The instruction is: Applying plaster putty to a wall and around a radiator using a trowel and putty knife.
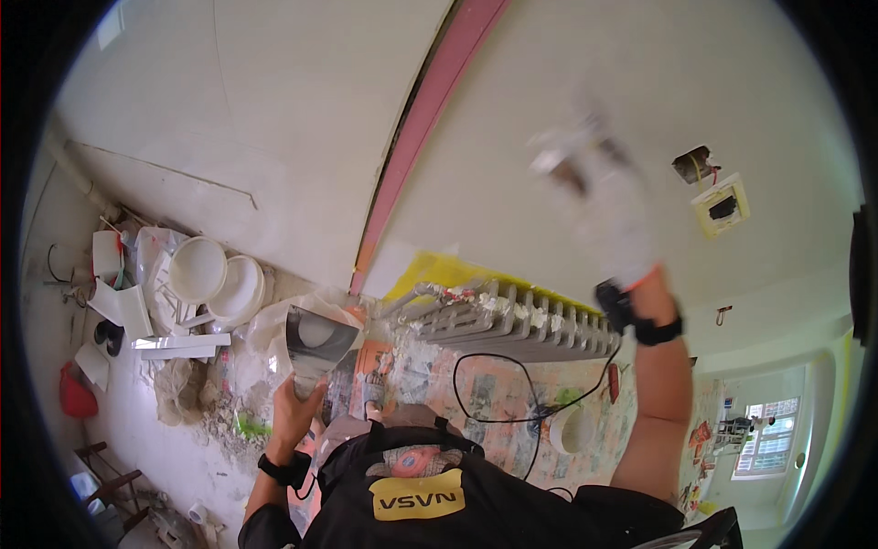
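Note:
My bare left hand [294, 410] is closed on a wide putty knife [318, 340], its broad metal blade pointing up and away from me. Higher up, my right hand [608, 197] in a whitish glove is raised in front of the pale wall [540, 82]. Motion smears its fingers. A dark brownish patch shows among them, but I cannot make out whether it is a tool. Left of that hand, a pink strip [412, 146] with a dark gap along its edge runs down the wall.
A grey radiator [512, 325] stands below the right arm, with yellow sheeting behind it. Wires hang from an opened wall box [697, 165]. White buckets [198, 270] and debris crowd the left floor. A black cable [498, 421] loops over the littered floor near a white tub [572, 430].

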### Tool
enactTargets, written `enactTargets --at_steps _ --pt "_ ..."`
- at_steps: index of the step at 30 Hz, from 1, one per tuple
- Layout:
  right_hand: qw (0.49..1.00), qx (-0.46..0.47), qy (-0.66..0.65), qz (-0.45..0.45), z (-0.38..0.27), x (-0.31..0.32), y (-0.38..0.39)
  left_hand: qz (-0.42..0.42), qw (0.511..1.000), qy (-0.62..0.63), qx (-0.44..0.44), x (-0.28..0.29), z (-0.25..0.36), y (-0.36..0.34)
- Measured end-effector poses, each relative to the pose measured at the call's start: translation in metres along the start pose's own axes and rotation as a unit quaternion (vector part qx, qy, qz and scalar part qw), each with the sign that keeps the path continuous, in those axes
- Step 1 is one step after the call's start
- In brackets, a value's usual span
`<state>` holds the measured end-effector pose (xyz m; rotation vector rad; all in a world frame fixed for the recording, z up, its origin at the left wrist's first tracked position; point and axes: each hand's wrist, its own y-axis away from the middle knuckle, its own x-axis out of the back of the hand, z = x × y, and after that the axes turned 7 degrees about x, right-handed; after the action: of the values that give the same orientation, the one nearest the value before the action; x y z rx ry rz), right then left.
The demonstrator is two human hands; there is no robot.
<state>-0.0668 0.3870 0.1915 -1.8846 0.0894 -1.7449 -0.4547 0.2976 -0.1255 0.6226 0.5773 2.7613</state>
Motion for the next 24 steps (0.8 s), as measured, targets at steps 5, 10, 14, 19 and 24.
enactTargets --at_steps 5,10,14,19,24 --pt "0.958 -0.110 -0.134 -0.228 0.008 -0.177 0.111 0.014 1.000 0.006 -0.017 0.003 -0.003 0.011" --pt "0.960 -0.089 -0.189 -0.186 0.028 -0.341 0.180 0.040 0.996 -0.060 0.043 0.004 -0.018 0.029" --pt "0.949 -0.117 -0.165 -0.242 0.037 -0.397 0.171 0.054 0.988 -0.082 0.117 0.000 -0.014 0.037" --pt "0.916 -0.213 -0.154 -0.302 0.043 -0.429 0.165 0.065 0.984 -0.060 0.152 -0.008 -0.024 0.040" --pt "0.903 -0.241 -0.194 -0.299 0.050 -0.378 0.145 0.064 0.985 -0.058 0.151 -0.010 -0.011 0.030"
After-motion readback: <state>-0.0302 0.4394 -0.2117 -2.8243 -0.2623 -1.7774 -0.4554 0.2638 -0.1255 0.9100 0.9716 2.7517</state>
